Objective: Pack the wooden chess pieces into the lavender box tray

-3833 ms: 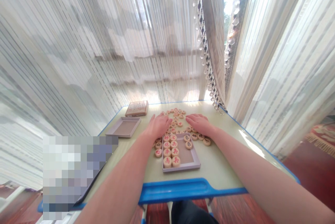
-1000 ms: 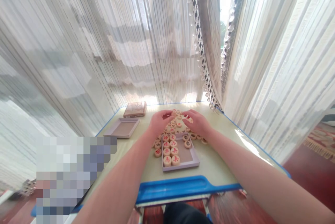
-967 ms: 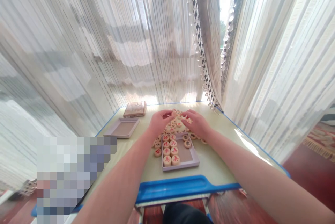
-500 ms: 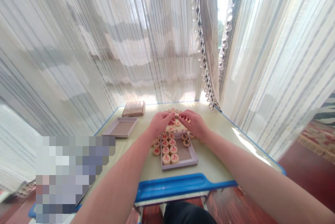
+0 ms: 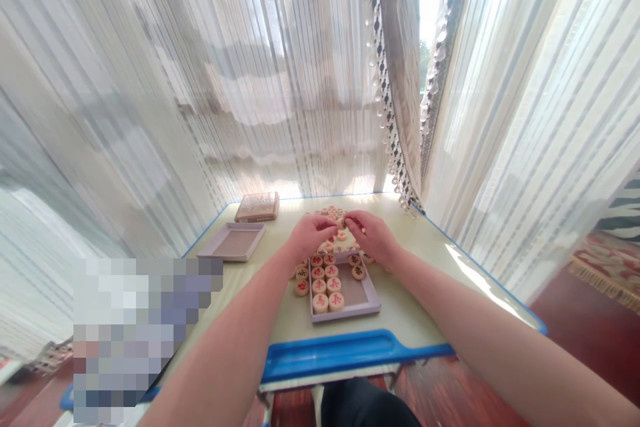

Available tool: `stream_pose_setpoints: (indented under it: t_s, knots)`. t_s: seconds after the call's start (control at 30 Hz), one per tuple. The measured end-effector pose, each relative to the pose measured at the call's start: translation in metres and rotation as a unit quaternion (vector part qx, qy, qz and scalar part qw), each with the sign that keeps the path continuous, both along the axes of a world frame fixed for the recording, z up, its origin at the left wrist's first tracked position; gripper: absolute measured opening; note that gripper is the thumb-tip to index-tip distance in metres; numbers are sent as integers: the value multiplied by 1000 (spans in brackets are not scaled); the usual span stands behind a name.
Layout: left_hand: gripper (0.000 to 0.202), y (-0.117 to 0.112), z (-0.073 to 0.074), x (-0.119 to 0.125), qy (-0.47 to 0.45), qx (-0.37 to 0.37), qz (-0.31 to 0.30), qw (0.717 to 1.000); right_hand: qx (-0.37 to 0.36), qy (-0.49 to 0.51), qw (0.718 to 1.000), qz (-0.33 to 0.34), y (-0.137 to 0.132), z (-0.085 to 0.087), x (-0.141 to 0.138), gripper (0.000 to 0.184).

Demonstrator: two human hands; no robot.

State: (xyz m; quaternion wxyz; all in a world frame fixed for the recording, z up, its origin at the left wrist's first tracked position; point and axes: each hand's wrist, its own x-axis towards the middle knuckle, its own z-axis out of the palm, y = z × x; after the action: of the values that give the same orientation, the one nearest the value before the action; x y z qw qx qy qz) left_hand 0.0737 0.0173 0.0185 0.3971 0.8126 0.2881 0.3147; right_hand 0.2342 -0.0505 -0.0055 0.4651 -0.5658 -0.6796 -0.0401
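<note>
Over a heap of round wooden Chinese chess pieces, my left hand hangs with fingers curved and apart, and I see nothing gripped in it. Opposite it, my right hand has its fingertips pinched at a small Chinese chess piece, partly hidden by the fingers. Just in front of both hands lies a shallow grey box tray. Two columns of red-marked pieces fill its left side, and two dark-marked pieces sit at its upper right.
Loose pieces lie along the tray's left side. An empty grey box lid and a flat brown box stand at the back left. The table has a blue edge. Sheer curtains hang behind; a blurred-out area covers the lower left.
My hands have moved slightly apart; the left fingers have drawn back from the piece between them. The pieces in the tray look unchanged. The view has shifted slightly.
</note>
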Motion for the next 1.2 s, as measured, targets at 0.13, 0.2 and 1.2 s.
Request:
stream_pose_setpoints:
  t_s: [0.13,0.2,1.2]
  knots:
    - [23,-3,-1,2,15,-38,-21,999,1,2,1000,14,2,-2,-2,21]
    - [24,-4,-1,2,10,-39,-23,999,-2,-4,1000,25,2,-3,-2,20]
    - [26,23,-21,-14,184,322,159,915,-393,-200,877,191,-58,39,-10,22]
